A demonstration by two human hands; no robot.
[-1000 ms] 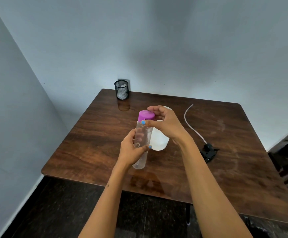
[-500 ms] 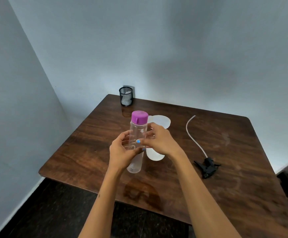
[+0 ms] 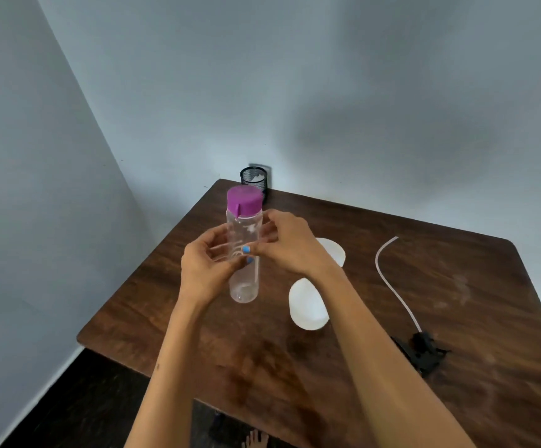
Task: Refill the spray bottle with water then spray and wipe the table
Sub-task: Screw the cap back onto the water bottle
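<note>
Above the near left part of the table, a clear bottle hangs upright in both hands, its long axis close to vertical, purple cap on top and base lifted off the wood. The left hand wraps the middle of it from the left, and the right hand closes on the same band from the right, fingertips meeting at the front; each grip is narrow and holds the bottle. Whether there is water inside is hard to tell through the clear wall; the lower part looks nearly empty.

Behind the right wrist lies a white spray bottle on its side, its middle hidden by the forearm, so only two white ends show. Which end is the neck cannot be told. To the right, well apart from it, a black spray head lies on the table with its thin tube curving away towards the far edge.

At the far left corner stands a black mesh cup, partly covered by the cap, with something pale in it. A bare foot is cut off at the bottom edge.
</note>
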